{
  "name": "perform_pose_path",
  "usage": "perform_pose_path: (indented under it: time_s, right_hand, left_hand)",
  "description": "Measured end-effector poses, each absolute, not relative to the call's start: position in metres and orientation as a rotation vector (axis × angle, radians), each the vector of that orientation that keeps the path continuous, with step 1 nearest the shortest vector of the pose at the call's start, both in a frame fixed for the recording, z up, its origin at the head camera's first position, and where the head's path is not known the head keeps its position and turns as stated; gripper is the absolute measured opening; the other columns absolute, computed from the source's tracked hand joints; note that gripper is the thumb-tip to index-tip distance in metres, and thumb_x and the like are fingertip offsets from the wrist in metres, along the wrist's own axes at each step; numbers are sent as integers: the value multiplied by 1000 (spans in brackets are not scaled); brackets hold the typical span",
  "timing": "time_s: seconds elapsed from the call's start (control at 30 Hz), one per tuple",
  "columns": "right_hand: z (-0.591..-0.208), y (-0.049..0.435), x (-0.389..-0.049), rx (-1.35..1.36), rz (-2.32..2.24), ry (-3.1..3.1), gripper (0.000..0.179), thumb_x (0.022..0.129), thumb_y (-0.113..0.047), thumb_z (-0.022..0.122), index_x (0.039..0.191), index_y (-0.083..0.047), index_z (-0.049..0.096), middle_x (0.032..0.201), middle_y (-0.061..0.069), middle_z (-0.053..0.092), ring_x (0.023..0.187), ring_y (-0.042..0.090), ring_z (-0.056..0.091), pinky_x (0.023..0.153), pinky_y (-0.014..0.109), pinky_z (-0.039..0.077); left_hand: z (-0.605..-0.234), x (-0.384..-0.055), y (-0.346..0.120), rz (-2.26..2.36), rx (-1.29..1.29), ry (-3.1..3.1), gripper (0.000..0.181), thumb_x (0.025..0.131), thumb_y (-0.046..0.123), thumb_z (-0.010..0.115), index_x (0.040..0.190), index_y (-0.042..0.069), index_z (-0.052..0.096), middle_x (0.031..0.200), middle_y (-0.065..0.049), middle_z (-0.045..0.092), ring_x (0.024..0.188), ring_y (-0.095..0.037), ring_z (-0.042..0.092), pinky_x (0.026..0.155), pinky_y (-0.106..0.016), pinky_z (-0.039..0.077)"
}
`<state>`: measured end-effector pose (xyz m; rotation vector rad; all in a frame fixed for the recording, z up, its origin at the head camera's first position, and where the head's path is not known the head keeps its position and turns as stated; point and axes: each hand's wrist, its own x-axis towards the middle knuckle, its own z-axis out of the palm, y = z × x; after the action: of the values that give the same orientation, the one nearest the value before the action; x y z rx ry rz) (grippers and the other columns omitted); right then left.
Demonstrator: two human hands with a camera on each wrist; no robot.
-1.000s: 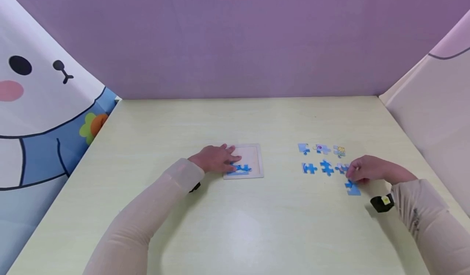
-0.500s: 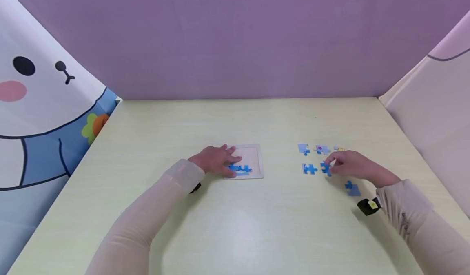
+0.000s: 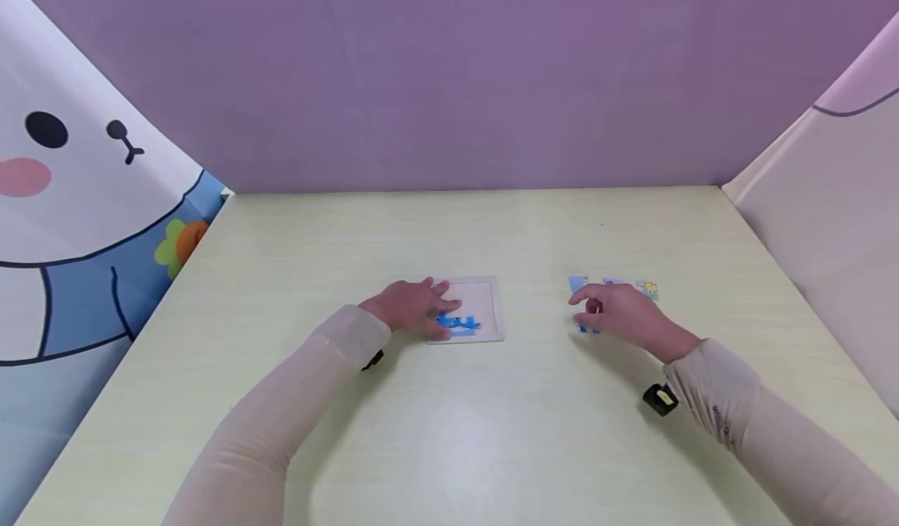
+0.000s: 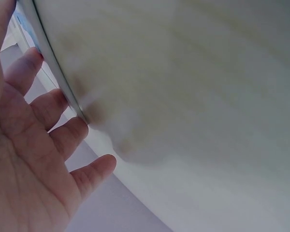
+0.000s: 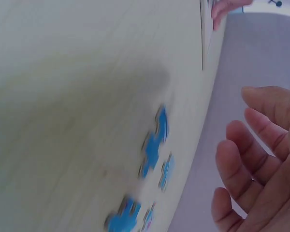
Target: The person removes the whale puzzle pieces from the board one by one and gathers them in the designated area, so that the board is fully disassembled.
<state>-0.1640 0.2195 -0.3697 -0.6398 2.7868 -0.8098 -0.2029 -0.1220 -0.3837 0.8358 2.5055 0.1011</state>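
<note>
My left hand rests with spread fingers on the left side of a small shallow puzzle tray. Joined blue jigsaw pieces lie in the tray's lower left part, partly under those fingers. In the left wrist view, fingertips touch the tray's edge. My right hand hovers over loose jigsaw pieces at the right, fingers loosely bent. The right wrist view shows nothing between its fingers, with a blue piece and another blue piece on the table below. The hand hides several pieces from the head view.
A piece with a yellow sun and a pale blue piece lie behind the right hand. A purple wall panel stands along the table's back edge. Printed fabric borders the left side.
My right hand has moved left across the loose pieces, from the rightmost ones to those nearest the tray. My left hand has stayed on the tray.
</note>
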Motion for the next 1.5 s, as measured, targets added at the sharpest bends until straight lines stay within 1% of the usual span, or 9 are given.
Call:
perform_pose_path:
  time_s: [0.07,0.13,0.2,0.23,0.3,0.63,0.97,1.3,1.5]
  right_hand:
    - [-371,214,-164,-662,-806,2787,23,85,-8,68,106,0,67,70,-6,56,56,9,45,87,49,44]
    - [-373,209,-163,-660,-799,2782,23,85,-8,68,107,0,67,68,-6,55,54,9,43,85,49,44]
    - [-374,204,-162,-658,-780,2780,24,85,-10,69,107,-1,67,69,-7,55,54,8,42,69,38,46]
    - [-375,202,-162,-665,-767,2785,24,85,-11,69,107,-1,68,69,-7,55,54,8,42,67,35,46]
    - [-376,196,-163,-679,-748,2778,26,85,-12,70,108,-2,68,70,-7,55,55,8,44,55,27,40]
    - [-377,167,-171,-822,-543,2783,32,83,-16,72,113,-5,69,68,-8,54,56,6,43,48,22,34]
    - [-381,139,-178,-790,-493,2764,33,85,-20,72,115,-8,70,67,-7,53,58,7,43,47,20,30]
    - [-386,109,-180,-806,-460,2750,35,85,-23,73,116,-8,69,70,-7,55,65,9,48,56,22,39]
    - [-385,95,-179,-798,-425,2731,34,87,-22,71,118,-9,69,67,-7,55,63,9,48,55,23,38]
  left_hand:
    - [-384,-203,-122,102,835,2498,65,89,49,60,146,25,40,156,-12,24,142,-36,21,101,-49,37]
    - [-384,-203,-121,102,842,2493,65,90,50,59,146,25,40,156,-12,23,142,-37,21,102,-50,36]
    - [-384,-202,-121,96,846,2491,65,90,51,59,146,25,40,156,-11,23,142,-37,20,102,-51,36]
    - [-385,-202,-121,88,847,2491,65,90,51,58,146,25,40,156,-11,23,142,-36,20,102,-51,36]
    - [-385,-201,-121,68,850,2496,65,90,52,57,147,25,39,156,-11,23,142,-36,20,101,-51,37]
    - [-381,-200,-127,91,862,2498,65,91,50,57,147,23,40,156,-13,24,142,-38,20,101,-53,36]
    - [-383,-201,-128,107,866,2504,65,90,50,58,146,22,40,156,-13,24,142,-38,20,102,-53,35]
    - [-385,-203,-127,92,865,2512,65,90,51,58,147,25,39,156,-12,24,142,-38,21,103,-53,35]
    - [-384,-203,-127,99,873,2508,66,90,52,58,147,25,40,156,-13,23,141,-39,20,102,-53,35]
